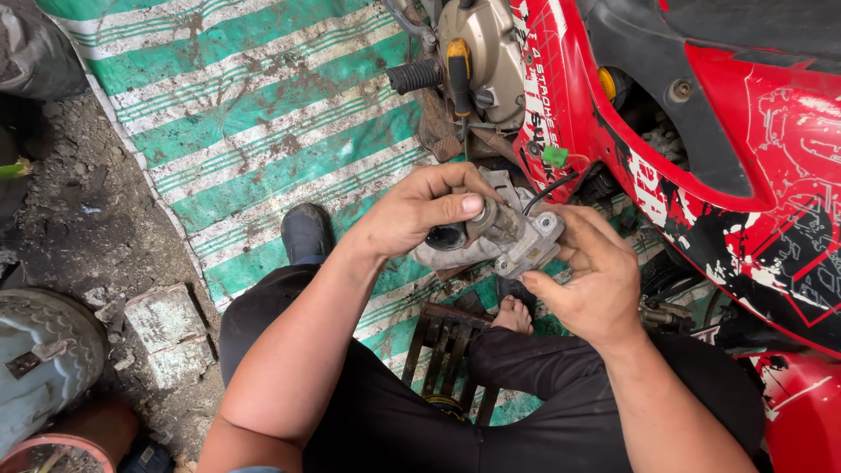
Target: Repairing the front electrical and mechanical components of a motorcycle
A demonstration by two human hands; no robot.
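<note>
My left hand (419,213) and my right hand (592,278) hold a grey metal motorcycle part (519,236) between them, above my knees. The left hand grips its round black-mouthed end, thumb pressed on top. The right hand cups the blocky bracket end from below and the side. A grey rag (455,257) hangs under the part. A black cable (547,186) runs from the part up toward a green connector (555,157) on the red motorcycle (745,149).
A green-and-white striped mat (263,114) covers the ground ahead. The motorcycle's engine cover (491,52), a footpeg (413,76) and a yellow-handled screwdriver (458,70) sit at top centre. A tyre (39,350) and concrete blocks (171,337) lie left. A low wooden stool (447,346) is under me.
</note>
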